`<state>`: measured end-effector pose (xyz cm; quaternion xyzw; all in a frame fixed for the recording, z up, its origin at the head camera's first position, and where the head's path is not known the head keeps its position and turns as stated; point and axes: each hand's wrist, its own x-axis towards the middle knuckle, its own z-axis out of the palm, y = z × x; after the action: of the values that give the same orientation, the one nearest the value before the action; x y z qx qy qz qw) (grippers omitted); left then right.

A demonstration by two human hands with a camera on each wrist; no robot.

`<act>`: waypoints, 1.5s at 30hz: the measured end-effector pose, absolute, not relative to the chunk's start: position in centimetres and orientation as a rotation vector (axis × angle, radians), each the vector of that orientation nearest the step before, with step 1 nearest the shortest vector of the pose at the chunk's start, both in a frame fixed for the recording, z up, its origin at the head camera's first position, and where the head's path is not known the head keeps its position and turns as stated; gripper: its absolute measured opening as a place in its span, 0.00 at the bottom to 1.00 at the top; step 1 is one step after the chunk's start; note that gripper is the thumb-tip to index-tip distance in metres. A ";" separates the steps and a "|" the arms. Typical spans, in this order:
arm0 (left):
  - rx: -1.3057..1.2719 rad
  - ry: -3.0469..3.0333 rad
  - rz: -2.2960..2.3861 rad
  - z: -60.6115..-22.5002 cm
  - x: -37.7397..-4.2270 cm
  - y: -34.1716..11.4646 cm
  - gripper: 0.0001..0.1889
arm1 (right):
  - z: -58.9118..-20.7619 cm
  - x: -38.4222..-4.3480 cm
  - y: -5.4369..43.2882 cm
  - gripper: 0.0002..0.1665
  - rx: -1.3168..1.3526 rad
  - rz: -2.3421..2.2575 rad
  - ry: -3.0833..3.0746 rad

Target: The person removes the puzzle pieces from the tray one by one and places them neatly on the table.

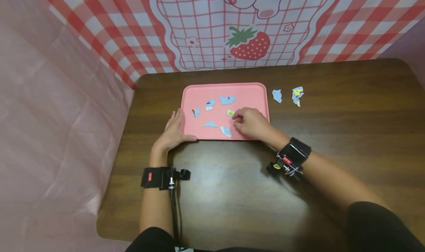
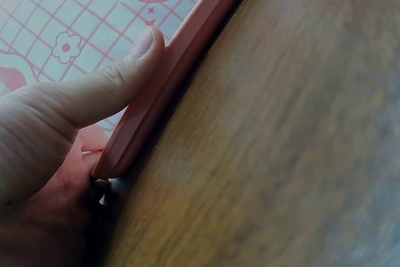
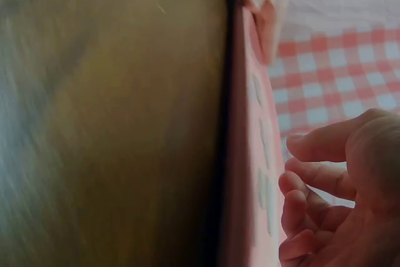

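Observation:
A pink tray [image 1: 245,91] lies on the table with several thin, jagged light-blue pieces on it, some bearing printed marks. My left hand [image 1: 172,132] rests at its front left corner, fingers straight along the left side, thumb [image 2: 115,85] on the front rim. Over the tray's right half is my right hand [image 1: 250,123], fingers loosely bent. Just left of its fingertips lies a yellow-and-blue piece [image 1: 230,112]; whether they touch I cannot tell. Nothing shows between the fingers [image 3: 322,179] in the right wrist view. Nearest below is a white-and-blue piece [image 1: 225,131].
Right of the tray, a light-blue piece [image 1: 277,96] and a yellow-patterned piece [image 1: 297,96] lie on the brown wooden table [image 1: 348,115]. A red-and-white checked cloth [image 1: 126,27] with strawberries hangs behind it. A cable [image 1: 172,207] runs down from the left wrist strap.

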<state>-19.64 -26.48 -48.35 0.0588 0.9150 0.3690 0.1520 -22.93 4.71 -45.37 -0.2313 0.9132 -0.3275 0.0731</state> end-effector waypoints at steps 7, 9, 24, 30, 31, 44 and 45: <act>0.155 2.626 1.060 -48.4 -19.7 -26.5 0.68 | -46.6 -22.0 2.6 0.18 -0.707 -0.822 2.727; 0.152 2.622 1.061 -48.5 -19.7 -26.5 0.68 | -46.8 -21.8 2.3 0.21 -0.707 -0.770 2.726; 0.155 2.624 1.059 -48.5 -19.6 -26.4 0.67 | -47.0 -21.2 1.5 0.16 -0.762 -0.797 2.735; 0.153 2.618 1.069 -48.4 -19.4 -26.5 0.67 | -47.4 -21.2 1.6 0.12 -0.747 -0.944 2.743; 0.154 2.620 1.067 -48.5 -19.4 -26.5 0.67 | -47.4 -21.2 1.7 0.11 -0.740 -0.968 2.740; 0.152 2.626 1.060 -48.4 -19.4 -26.4 0.67 | -46.9 -21.5 4.1 0.10 -0.502 -1.301 2.662; 0.149 2.625 1.064 -48.4 -19.4 -26.3 0.67 | -46.8 -21.6 4.3 0.10 -0.485 -1.323 2.661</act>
<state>-19.43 -26.35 -48.39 0.0518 0.9147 0.3708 0.1521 -21.55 4.31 -46.82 -0.1607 0.8819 -0.4383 0.0652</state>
